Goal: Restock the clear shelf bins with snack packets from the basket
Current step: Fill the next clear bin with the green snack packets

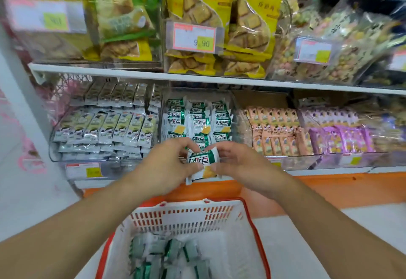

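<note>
A small stack of green-and-white snack packets is held between both hands just in front of the middle clear bin on the lower shelf. My left hand pinches the stack's left edge and my right hand pinches its right edge. That bin holds several rows of the same green-and-white packets. Below my arms stands a white basket with a red rim, and several more green packets lie in its bottom.
A clear bin of pale green-and-silver packets sits to the left, bins of pink packets and purple packets to the right. The upper shelf carries bins of large yellow and green snack bags with price tags. An orange base strip runs under the lower shelf.
</note>
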The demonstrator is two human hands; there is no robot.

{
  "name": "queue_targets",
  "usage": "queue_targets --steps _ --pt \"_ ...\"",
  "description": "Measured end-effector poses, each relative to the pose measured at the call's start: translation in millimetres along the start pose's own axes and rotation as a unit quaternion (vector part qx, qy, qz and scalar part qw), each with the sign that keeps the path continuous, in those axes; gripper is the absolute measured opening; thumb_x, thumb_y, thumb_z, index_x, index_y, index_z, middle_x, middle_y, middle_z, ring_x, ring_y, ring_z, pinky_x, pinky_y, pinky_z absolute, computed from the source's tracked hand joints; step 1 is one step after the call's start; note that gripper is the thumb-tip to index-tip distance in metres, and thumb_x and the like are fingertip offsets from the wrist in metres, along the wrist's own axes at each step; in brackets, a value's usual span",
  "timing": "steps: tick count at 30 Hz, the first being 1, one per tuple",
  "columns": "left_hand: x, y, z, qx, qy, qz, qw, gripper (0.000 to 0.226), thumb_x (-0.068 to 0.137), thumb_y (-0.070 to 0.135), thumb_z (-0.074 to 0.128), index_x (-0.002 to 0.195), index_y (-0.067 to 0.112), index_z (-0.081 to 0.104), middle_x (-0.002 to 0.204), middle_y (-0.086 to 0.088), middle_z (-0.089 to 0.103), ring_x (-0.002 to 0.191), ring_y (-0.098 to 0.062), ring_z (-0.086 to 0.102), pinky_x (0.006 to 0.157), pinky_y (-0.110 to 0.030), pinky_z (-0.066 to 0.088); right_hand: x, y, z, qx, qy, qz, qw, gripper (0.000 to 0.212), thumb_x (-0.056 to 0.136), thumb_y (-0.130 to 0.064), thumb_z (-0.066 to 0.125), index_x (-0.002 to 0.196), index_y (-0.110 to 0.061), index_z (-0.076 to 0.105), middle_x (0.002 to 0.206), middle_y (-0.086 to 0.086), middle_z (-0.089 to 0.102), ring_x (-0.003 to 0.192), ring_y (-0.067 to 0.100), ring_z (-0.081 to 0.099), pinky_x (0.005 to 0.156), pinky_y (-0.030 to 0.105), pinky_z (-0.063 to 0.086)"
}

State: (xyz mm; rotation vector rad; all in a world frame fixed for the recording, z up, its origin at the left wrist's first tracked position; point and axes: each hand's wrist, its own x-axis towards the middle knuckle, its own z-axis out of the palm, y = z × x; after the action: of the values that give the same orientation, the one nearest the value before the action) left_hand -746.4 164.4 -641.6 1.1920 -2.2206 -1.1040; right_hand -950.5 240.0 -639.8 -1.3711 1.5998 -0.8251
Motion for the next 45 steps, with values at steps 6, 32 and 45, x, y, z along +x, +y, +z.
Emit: queue_targets --steps 6,32,45 --pt "71.6 18.6 11.8 0.105 0.066 0.024 0.992 0.030 0.091 0.040 0.078 0.117 0.035 0.065 0.100 0.016 0.058 0.078 -0.006 0.063 0.058 -0.021 0.045 15.3 23.1 -54.2 -0.286 0.115 0.015 0.951 0.101 0.096 -0.013 0.066 0.168 -0.026 -0.004 0.172 -0.018 -0.011 0.160 0.014 -0.003 0.123 0.036 0.027" --pt "179.9 5.9 81.3 0.250 0.142 0.105 0.952 0.050 0.086 0.033 0.082 0.129 0.020 0.058 0.122 -0.001 0.062 0.115 -0.027 0.052 0.100 -0.041 0.047 33.6 61.1 -55.0 -0.284 0.059 0.036 0.956 0.133 0.088 -0.025 0.076 0.154 -0.027 -0.040 0.167 -0.011 -0.036 0.157 0.013 -0.025 0.130 0.039 0.004" --pt "14.2 -1.4 27.4 -0.031 -0.083 0.050 0.995 0.010 0.100 0.025 0.064 0.093 0.027 0.071 0.088 -0.002 0.070 0.082 -0.023 0.067 0.080 -0.044 0.056 1.9 31.7 -31.9 -0.345 0.171 0.009 0.923 0.078 0.092 -0.038 0.071 0.154 -0.020 0.028 0.155 0.004 0.029 0.148 0.029 0.023 0.115 0.042 0.034"
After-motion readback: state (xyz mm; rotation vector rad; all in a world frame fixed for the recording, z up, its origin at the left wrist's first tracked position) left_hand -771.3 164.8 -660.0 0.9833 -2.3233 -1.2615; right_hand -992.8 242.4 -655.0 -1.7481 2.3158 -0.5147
